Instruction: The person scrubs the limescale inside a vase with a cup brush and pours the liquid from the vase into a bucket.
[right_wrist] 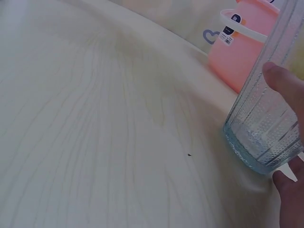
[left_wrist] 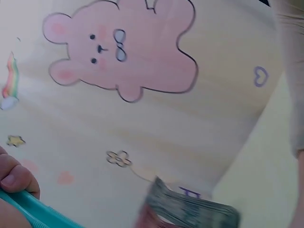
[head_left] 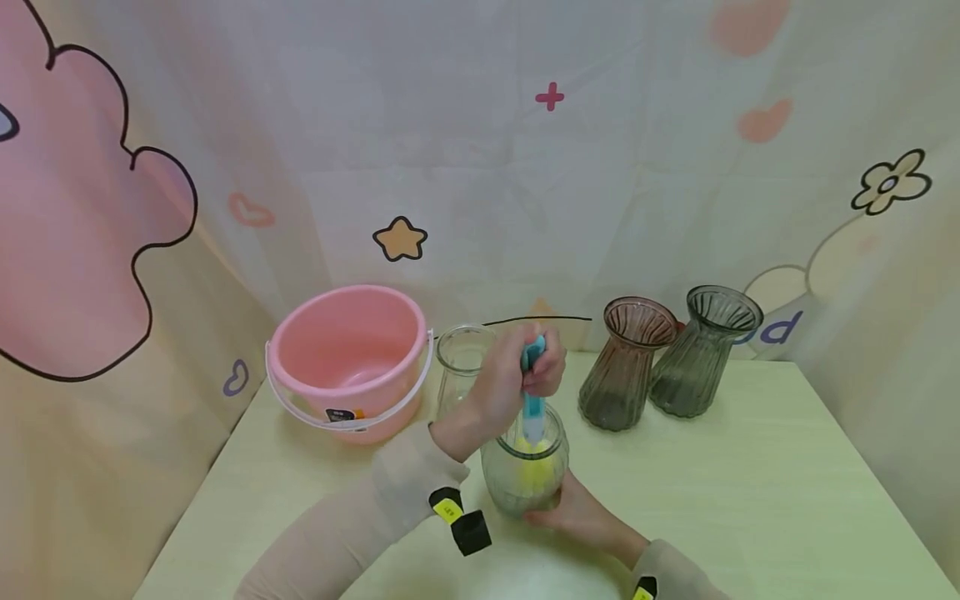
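My left hand (head_left: 510,375) grips the teal handle (head_left: 533,404) of a bottle brush from above. The yellow sponge head (head_left: 536,473) of the brush is down inside a clear ribbed glass vase (head_left: 498,477). Low on the vase's right side, my right hand (head_left: 583,515) holds it, with thumb and fingers around the glass near its base (right_wrist: 254,159). In the left wrist view, fingers (left_wrist: 19,178) curl over the brush handle (left_wrist: 45,213). Part of the right hand is hidden behind the vase in the head view.
A pink bucket (head_left: 300,385) with a white handle stands at the back left. Another clear glass vase (head_left: 450,383) is behind the left hand. Toward the back right stand a reddish vase (head_left: 618,383) and a grey-green vase (head_left: 690,375). A printed curtain (head_left: 480,167) hangs behind the table (head_left: 750,500).
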{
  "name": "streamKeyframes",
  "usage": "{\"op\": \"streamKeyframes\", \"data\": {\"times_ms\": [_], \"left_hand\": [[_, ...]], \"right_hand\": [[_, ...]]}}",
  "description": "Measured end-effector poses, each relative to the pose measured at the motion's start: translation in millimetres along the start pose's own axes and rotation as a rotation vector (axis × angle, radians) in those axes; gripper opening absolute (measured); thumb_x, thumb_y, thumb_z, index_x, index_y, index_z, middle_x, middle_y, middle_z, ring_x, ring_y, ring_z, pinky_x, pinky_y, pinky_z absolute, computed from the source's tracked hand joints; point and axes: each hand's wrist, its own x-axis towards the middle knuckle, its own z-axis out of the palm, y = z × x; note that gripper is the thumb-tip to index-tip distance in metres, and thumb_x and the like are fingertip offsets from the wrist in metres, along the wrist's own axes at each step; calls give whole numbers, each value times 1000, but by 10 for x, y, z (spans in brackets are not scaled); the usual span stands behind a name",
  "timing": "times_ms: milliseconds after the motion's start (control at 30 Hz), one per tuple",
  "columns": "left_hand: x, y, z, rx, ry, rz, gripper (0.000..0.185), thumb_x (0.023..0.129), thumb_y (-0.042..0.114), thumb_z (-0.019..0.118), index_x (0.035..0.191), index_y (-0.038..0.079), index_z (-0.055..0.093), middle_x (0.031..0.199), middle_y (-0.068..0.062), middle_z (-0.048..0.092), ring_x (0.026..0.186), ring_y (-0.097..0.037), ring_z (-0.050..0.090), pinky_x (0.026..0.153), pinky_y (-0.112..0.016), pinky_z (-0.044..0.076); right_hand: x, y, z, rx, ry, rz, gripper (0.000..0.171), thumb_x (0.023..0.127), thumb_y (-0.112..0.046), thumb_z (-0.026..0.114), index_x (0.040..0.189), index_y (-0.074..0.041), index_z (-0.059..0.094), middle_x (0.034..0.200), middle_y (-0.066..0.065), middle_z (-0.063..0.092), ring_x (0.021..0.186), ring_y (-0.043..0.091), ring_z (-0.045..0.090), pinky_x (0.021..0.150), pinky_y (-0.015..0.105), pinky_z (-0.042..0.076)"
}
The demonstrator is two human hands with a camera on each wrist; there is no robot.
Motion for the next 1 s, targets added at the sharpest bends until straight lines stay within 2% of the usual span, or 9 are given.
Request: {"op": "streamKeyframes", "data": {"times_ms": [167,300,400,500,633,800,1000], "left_hand": [[127,300,38,-51,-22,34,33,85,17,19,54,13,29,45,5,23,39,-13,16,40,-28,11],[154,362,11,-91,3,16,33,85,16,18,53,13,28,45,5,23,39,-12,16,40,-27,11],[120,275,-22,-120,26,-8,34,85,16,17,53,12,28,45,5,23,38,-12,16,41,-27,10],[67,115,-50,-119,37,-25,34,86,16,17,54,11,28,45,5,23,38,-12,16,40,-28,10],[-16,-123,-77,-62,47,-53,34,87,18,19,55,11,27,46,7,24,39,-11,16,40,-27,12],[-108,-369,-144,12,101,-109,33,87,17,20,55,11,26,45,9,25,39,-8,18,41,-24,15],[-148,-493,-233,80,121,-97,32,87,20,21,56,11,26,46,9,25,40,-8,19,42,-22,17]], "right_hand": [[13,12,14,40,-13,-5,86,72,-16,77,139,-12,23,140,10,37,132,32,30,108,56,15],[10,9,22,40,-25,-15,86,73,-14,76,139,-11,22,141,13,35,133,35,30,107,58,14],[8,8,30,19,-24,-18,86,73,-15,76,139,-11,22,140,13,36,132,35,31,107,58,15],[10,9,36,-4,-12,-7,86,72,-17,76,140,-12,23,139,11,38,131,33,33,107,56,17],[15,2,45,-32,12,7,87,71,-20,78,139,-11,25,137,8,40,129,28,35,107,52,18],[27,4,67,-38,31,-10,89,69,-19,79,139,-11,25,136,7,41,127,25,36,106,47,21],[38,26,91,-32,43,-34,99,69,-17,79,144,-15,14,143,10,34,134,28,27,109,52,13]]}}
